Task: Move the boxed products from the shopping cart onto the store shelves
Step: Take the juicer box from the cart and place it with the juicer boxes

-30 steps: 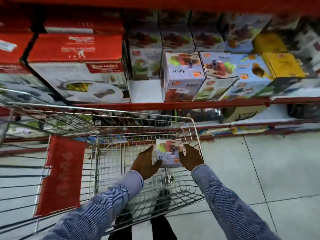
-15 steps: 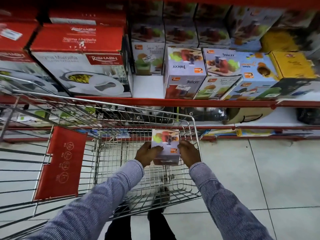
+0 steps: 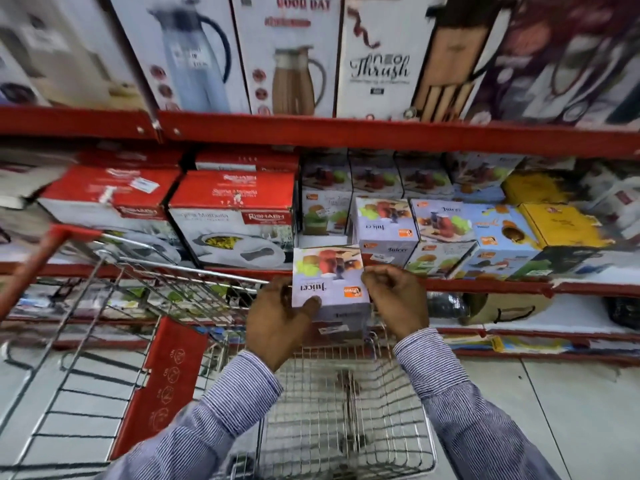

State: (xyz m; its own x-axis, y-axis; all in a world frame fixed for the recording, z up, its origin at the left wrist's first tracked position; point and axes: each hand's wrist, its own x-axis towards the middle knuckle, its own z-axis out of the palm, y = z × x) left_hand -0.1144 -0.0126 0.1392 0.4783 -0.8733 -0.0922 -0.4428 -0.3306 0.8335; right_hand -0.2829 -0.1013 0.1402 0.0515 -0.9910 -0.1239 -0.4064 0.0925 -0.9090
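A small lilac juicer box [image 3: 328, 284] with fruit pictures is held between both hands above the far end of the wire shopping cart [image 3: 346, 410]. My left hand [image 3: 277, 322] grips its left side and my right hand [image 3: 396, 299] its right side. The box is at the front edge of the red middle shelf [image 3: 485, 284], just below a bare white gap [image 3: 317, 240] between the red-and-white dinnerware boxes and a matching juicer box [image 3: 386, 230]. More juicer boxes [image 3: 446, 233] stand stacked to the right and behind. The cart basket below my hands shows no boxes.
Large red-and-white dinnerware boxes [image 3: 232, 216] fill the shelf's left part. Tall jug and knife-set boxes [image 3: 287, 57] stand on the upper shelf. A yellow box [image 3: 557, 225] sits at the right. The cart's red handle [image 3: 31, 268] and red seat flap [image 3: 162, 386] are at left. Tiled floor [image 3: 571, 410] lies right.
Both hands have lifted the juicer box out of the cart and up toward the middle shelf. My view has tilted upward, bringing the upper shelf into sight.
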